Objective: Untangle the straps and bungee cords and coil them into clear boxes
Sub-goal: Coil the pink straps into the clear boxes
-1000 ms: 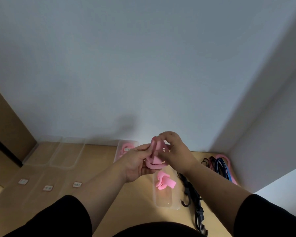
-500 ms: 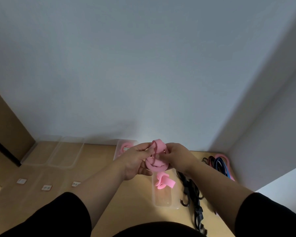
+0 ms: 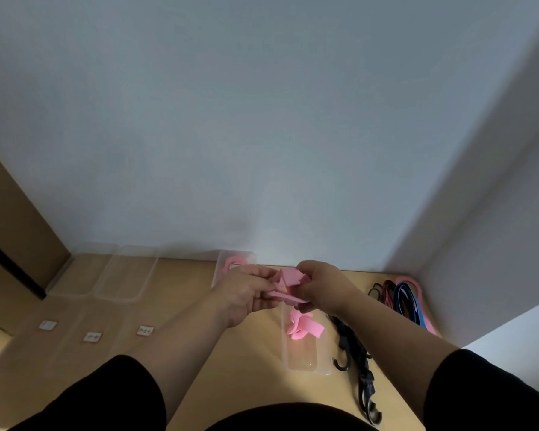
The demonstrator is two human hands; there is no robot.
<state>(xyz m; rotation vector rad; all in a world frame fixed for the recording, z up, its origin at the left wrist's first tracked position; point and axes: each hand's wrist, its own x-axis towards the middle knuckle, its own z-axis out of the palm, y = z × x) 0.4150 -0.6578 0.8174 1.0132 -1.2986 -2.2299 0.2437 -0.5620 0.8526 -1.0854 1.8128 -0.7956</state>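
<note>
Your left hand (image 3: 246, 293) and right hand (image 3: 319, 286) pinch the soft, springy pink strap (image 3: 288, 283) above the clear box (image 3: 305, 359); grip its folds firmly.

The table (image 3: 231, 353) is a light wooden surface set into a corner, its far edge and right edge against the walls. Two clear boxes (image 3: 105, 276) lie side by side at the far left corner. A third clear box (image 3: 223, 264), holding something pink, lies at the far edge near the middle. A fourth clear box (image 3: 305, 359) lies lengthwise right of centre and contains a coiled pink strap (image 3: 302, 328). Black bungee cords (image 3: 360, 365) with hooks lie just beside its right side, running toward the near edge. A bundle of red, blue and pink straps (image 3: 405, 298) lies along the right edge near the far corner. Three small labels (image 3: 92, 336) lie in a row on the left half.
</note>
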